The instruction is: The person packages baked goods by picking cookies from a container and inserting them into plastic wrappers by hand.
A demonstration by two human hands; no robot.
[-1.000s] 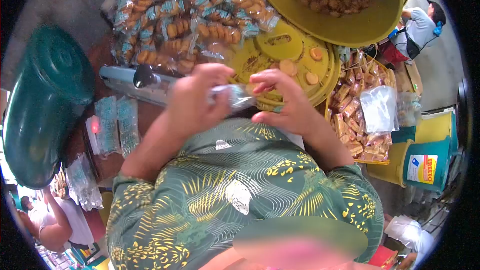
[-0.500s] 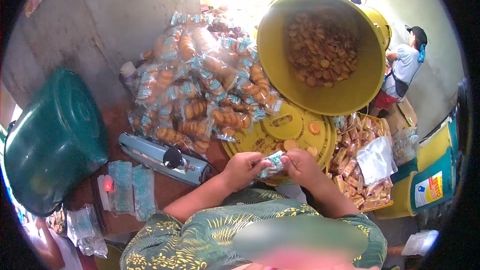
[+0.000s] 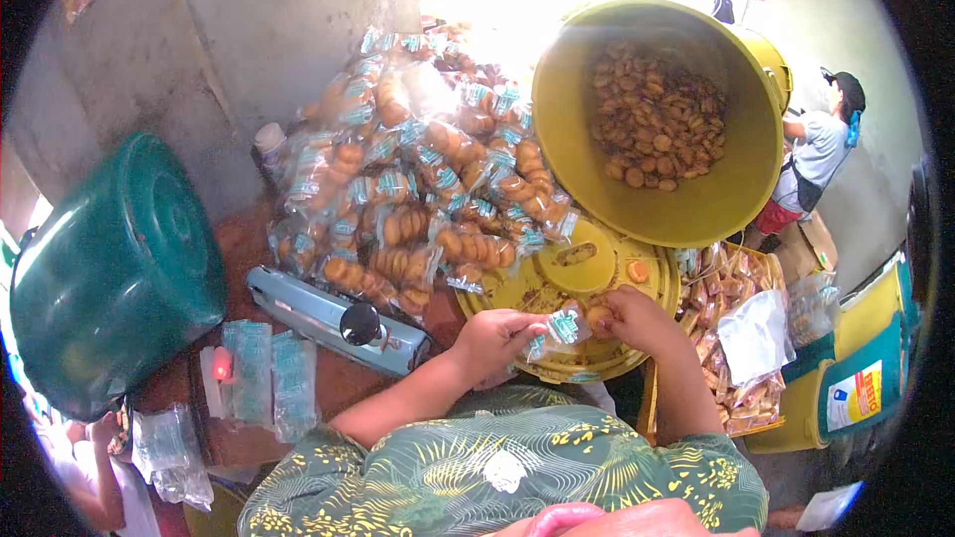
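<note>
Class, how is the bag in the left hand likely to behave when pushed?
The bag is probably floppy: its thin, clear film looks creased. It seems light, as the left hand just pinches it at one end. The film's shine suggests it may be slippery.

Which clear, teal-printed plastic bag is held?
The bag pinched in the bare left hand; biscuit-filled bags lie heaped beyond, flat bags lie at left.
</note>
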